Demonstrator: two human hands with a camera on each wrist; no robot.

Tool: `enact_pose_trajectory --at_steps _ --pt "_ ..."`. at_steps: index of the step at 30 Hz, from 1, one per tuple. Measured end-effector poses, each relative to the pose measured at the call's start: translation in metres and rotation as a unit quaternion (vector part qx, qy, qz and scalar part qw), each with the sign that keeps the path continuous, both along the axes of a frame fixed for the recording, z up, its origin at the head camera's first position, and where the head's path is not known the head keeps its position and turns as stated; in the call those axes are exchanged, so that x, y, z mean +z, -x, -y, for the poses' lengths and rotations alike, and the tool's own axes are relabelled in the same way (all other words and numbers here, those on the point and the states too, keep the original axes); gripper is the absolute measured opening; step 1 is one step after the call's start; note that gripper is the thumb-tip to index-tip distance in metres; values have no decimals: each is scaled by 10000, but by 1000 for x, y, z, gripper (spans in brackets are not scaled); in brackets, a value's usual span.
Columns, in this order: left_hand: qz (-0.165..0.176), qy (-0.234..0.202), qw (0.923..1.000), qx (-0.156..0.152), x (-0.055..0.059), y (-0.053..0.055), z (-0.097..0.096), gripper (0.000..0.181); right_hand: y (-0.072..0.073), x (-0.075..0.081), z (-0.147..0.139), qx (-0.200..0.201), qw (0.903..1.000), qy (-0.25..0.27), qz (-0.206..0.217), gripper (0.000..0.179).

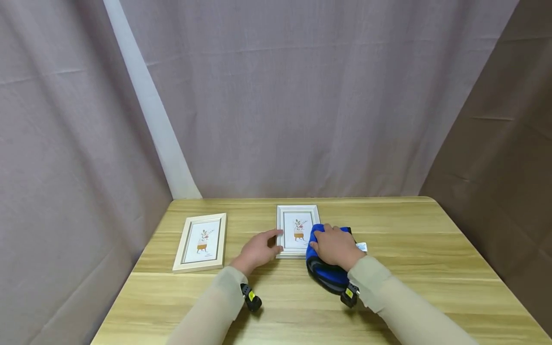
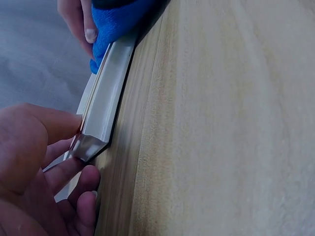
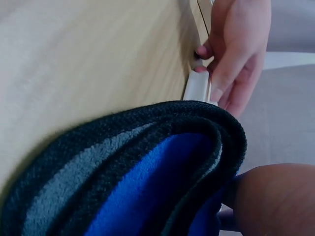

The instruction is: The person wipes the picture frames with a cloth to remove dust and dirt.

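A white picture frame (image 1: 297, 208) with a plant-pot print lies face up near the table's back edge. My left hand (image 1: 258, 249) holds its left side, the thumb and fingers about the corner (image 2: 91, 145) in the left wrist view. My right hand (image 1: 337, 247) grips a folded blue cloth (image 1: 329, 273) with black and grey edging, which covers the frame's lower right part. In the right wrist view the cloth's layered fold (image 3: 142, 182) fills the foreground and hides most of the frame. Some right fingertips are hidden by the cloth.
A second, cream picture frame (image 1: 178, 254) with a similar print lies to the left on the wooden table (image 1: 431, 268). A white tag (image 1: 361, 247) sticks out beside the right wrist. Grey curtains (image 1: 276, 105) hang behind the table's back edge.
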State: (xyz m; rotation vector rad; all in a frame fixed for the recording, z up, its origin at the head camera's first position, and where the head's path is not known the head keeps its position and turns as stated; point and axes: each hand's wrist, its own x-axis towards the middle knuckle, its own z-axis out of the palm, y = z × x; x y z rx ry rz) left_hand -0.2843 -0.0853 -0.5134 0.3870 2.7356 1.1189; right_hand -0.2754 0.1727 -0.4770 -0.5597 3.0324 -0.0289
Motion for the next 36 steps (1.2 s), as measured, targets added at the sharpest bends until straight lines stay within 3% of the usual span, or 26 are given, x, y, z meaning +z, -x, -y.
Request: enact_pose_trajectory --at_steps 10,21,36 --pt "17 -3 10000 -27 -5 3 1 55 26 2 5 -222 9993 -41 313 52" --pt "20 -63 10000 51 -6 3 0 54 63 -6 4 -253 9989 -180 359 58" --pt "6 55 9999 101 -6 3 0 54 82 -11 2 -485 9981 25 369 62"
